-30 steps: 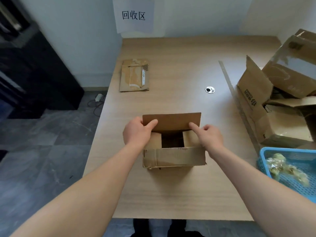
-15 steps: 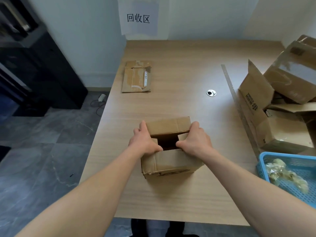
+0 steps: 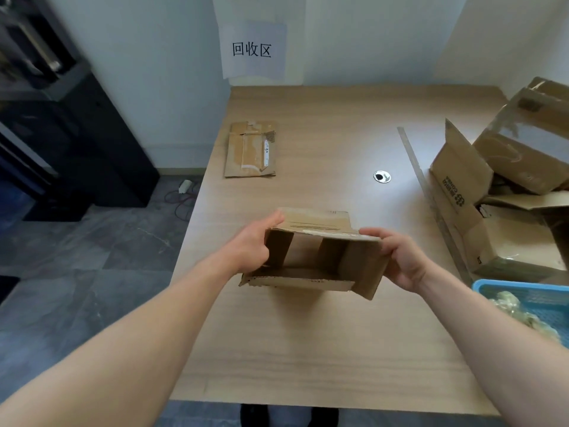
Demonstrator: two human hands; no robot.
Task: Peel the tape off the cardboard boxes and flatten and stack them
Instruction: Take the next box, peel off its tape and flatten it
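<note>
**A:** You have the small brown cardboard box (image 3: 314,224) between both hands over the pale wooden table (image 3: 308,349), tipped so its open end faces you. I cannot tell whether its lower flap touches the table.

**B:** Your left hand (image 3: 249,251) grips the left wall, with its fingers (image 3: 274,218) curled over the top corner. Your right hand (image 3: 400,260) holds the right wall the same way, fingers (image 3: 372,233) hooked over the top edge. Neither hand is free.

**A:** The relation that matters is that the box's long axis runs left to right, straight from one palm to the other. You sit at both ends of it, and neither hand is nearer. Pushing the two walls in opposite directions should fold it flat.

**B:** Look at its condition too. All the flaps hang loose and you can see right into the hollow. The lower flap has a ragged, torn edge. A pale streak runs along the near edge of the top panel. That may be tape residue, but it is too small to be sure.

**A:** The flattened brown cardboard piece (image 3: 251,152) lies well apart, at the far left of the table. That puts it on your left hand's side when you stack.

**B:** The heap of larger open cardboard boxes (image 3: 508,211) waits on your right, behind the blue plastic basket (image 3: 523,288).
</note>
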